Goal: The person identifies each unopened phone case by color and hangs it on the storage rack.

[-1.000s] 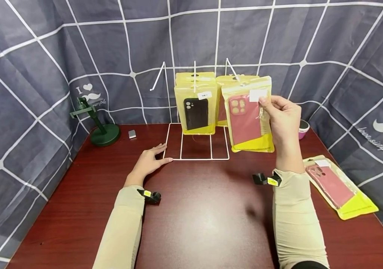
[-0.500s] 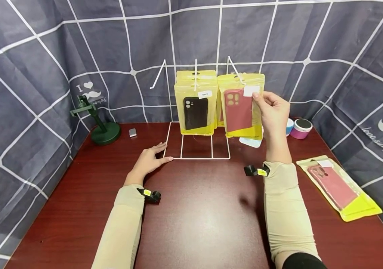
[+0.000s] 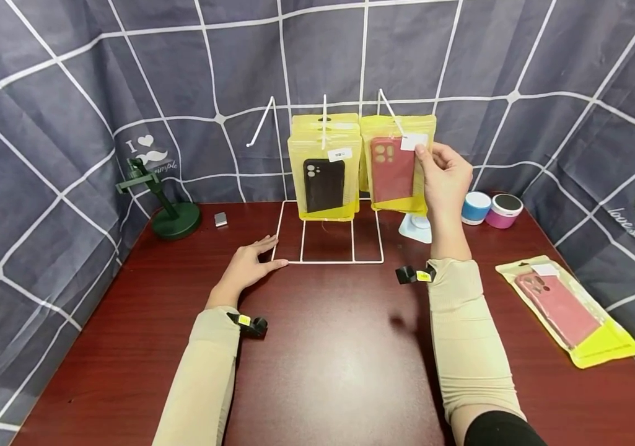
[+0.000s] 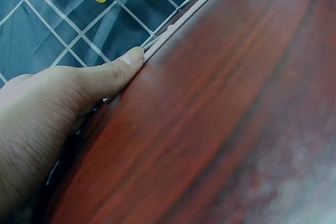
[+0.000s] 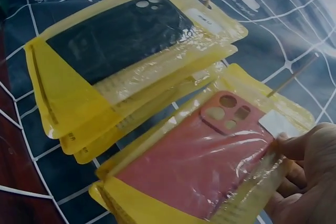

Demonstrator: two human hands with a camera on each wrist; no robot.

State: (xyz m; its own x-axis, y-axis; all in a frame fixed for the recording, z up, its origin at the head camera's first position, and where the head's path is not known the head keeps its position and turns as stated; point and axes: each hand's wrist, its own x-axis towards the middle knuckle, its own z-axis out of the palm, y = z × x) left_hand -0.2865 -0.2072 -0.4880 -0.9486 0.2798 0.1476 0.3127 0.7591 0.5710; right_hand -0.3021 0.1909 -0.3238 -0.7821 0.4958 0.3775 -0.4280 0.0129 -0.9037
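Note:
My right hand (image 3: pixel 446 179) pinches the right edge of a pink phone case in a yellow zip bag (image 3: pixel 392 170), thumb beside its white label. The bag hangs at the right prong of a white wire display rack (image 3: pixel 328 262), and the prong's tip shows in front of it in the right wrist view. Another yellow bag lies partly hidden behind it. Several bags hang on the middle prong, a black phone case (image 3: pixel 324 186) in the front one. My left hand (image 3: pixel 245 272) rests at the rack's front left base corner, fingers extended, thumb (image 4: pixel 123 69) against the wire.
A second bagged pink phone case (image 3: pixel 565 313) lies on the table at right. A blue speaker-like cylinder (image 3: pixel 476 208) and a purple one (image 3: pixel 503 210) stand behind. At left are a green phone stand (image 3: pixel 175 221) and a small grey block (image 3: pixel 220 220). The rack's left prong (image 3: pixel 261 121) is bare.
My right hand has moved left and back with the bagged pink phone case, bringing it in line with the bag behind. The left hand has stayed at the rack's corner.

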